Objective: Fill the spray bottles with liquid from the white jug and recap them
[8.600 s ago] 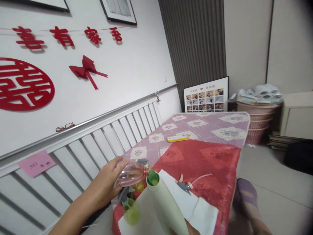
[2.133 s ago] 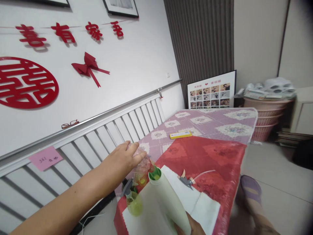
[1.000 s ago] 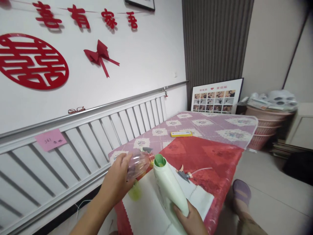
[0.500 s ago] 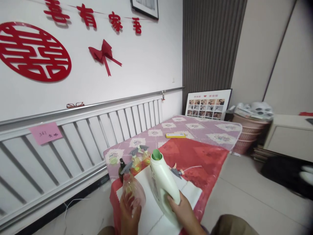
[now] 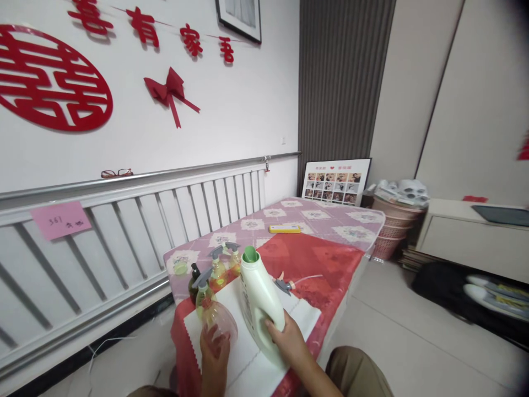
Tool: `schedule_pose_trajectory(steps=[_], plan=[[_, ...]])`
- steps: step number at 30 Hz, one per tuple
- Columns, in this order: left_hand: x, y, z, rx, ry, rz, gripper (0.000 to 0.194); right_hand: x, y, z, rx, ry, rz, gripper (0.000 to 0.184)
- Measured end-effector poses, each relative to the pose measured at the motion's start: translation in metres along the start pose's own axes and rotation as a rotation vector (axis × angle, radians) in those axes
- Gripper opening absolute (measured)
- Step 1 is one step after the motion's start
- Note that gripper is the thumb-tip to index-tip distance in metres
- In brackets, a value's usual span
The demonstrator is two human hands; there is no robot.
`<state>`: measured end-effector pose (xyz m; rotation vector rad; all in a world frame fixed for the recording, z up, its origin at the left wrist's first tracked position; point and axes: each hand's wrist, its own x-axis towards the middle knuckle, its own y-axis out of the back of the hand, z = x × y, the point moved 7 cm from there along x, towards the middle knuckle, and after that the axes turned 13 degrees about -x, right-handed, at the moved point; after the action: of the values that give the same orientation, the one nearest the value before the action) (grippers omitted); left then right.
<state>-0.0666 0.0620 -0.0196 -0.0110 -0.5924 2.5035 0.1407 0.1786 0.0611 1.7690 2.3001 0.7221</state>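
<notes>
Spray bottles (image 5: 215, 270) behind jug (image 5: 258, 300)

Left hand (image 5: 214, 353) grips clear pink bottle (image 5: 221, 325); right hand (image 5: 289, 344) holds open pale-green jug (image 5: 258, 300) tilted over white cloth (image 5: 306, 317)

Two bare hands, left hand (image 5: 214, 353), right hand (image 5: 287, 343), forearms uncovered with no sleeves showing, olive-brown trousers (image 5: 355, 372) at the knee

The white wall (image 5: 231, 105) carried red paper decorations (image 5: 49, 77) and a framed picture (image 5: 238, 16). A white slatted rail (image 5: 136, 212) ran below it. A dark ribbed panel (image 5: 339, 82) filled the corner, with a photo collage board (image 5: 335, 181) leaning against it. Pink baskets (image 5: 392, 220) stood beside a low cabinet (image 5: 471, 231) on the pale tiled floor (image 5: 397, 331).
</notes>
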Motion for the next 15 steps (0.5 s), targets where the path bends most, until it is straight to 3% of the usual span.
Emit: schedule_pose_trajectory(steps=[4,8,11,15], plan=[[-0.004,0.0,-0.006,0.034,-0.017,-0.029,0.075,-0.002,0.004,-0.008,0.023,0.066,-0.097,0.043],[-0.001,0.001,-0.014,-0.009,-0.043,-0.016,0.078,0.008,0.031,-0.01,0.014,0.167,-0.232,0.051],[0.002,0.002,-0.023,-0.016,-0.029,-0.01,0.08,0.04,0.069,0.008,-0.21,0.108,-0.093,0.061],[0.004,0.005,-0.03,-0.006,0.003,-0.015,0.08,0.093,0.09,0.038,-0.496,0.035,-0.041,0.042]])
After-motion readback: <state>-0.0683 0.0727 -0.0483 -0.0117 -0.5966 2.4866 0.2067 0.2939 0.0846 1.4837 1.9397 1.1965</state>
